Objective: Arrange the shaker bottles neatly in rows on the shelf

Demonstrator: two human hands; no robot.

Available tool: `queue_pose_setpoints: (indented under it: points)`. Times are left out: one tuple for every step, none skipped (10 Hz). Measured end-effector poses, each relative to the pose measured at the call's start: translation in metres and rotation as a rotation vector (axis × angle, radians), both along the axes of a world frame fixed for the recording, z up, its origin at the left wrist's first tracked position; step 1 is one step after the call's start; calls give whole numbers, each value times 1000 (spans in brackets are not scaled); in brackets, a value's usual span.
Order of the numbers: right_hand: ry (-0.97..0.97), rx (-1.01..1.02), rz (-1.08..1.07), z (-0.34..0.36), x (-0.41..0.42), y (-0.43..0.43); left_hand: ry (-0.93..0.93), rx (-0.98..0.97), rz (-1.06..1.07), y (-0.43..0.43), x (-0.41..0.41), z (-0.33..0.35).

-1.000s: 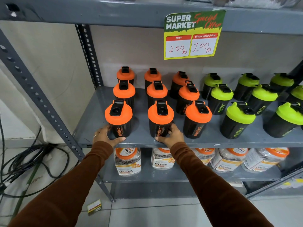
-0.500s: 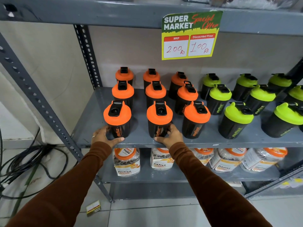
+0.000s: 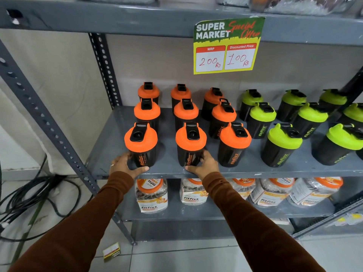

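Note:
Black shaker bottles stand in rows on the grey shelf (image 3: pixel 255 170). Several with orange lids fill the left half, several with green lids (image 3: pixel 282 143) the right half. My left hand (image 3: pixel 122 165) wraps the base of the front-left orange-lidded bottle (image 3: pixel 141 143). My right hand (image 3: pixel 205 165) holds the base of the front-middle orange-lidded bottle (image 3: pixel 190 143). A third front-row orange bottle (image 3: pixel 233 145) stands just right of my right hand, untouched. The third orange column leans out of line with the first two.
A yellow-green price sign (image 3: pixel 226 46) hangs from the upper shelf. Clear jars with orange lids (image 3: pixel 152 195) line the shelf below. The slotted upright post (image 3: pixel 49 124) is at the left. Black cables (image 3: pixel 39 195) lie on the floor.
Both hands stay on the same two front bottles. The view has shifted slightly; the bottles show no clear movement.

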State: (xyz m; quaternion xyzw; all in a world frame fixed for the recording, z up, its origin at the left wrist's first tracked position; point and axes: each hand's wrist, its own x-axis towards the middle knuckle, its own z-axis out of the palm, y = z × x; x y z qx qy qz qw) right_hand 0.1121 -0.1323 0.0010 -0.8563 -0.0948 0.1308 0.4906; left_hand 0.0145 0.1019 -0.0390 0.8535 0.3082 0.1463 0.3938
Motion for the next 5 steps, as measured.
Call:
queue_pose_setpoints:
  points:
    - [1, -20, 14, 2, -2, -1, -6, -13, -2, -6, -3, 6]
    - [-2, -1, 18, 1, -5, -5, -52, -31, 18, -13, -10, 7]
    - [16, 14, 18, -1, -9, -12, -2, 15, 40, -24, -20, 8]
    - [19, 20, 53, -4, -13, -23, 72, 99, 91, -47, -31, 4]
    - [14, -24, 137, -7, -20, -33, 129, 174, 80, -73, -43, 1]
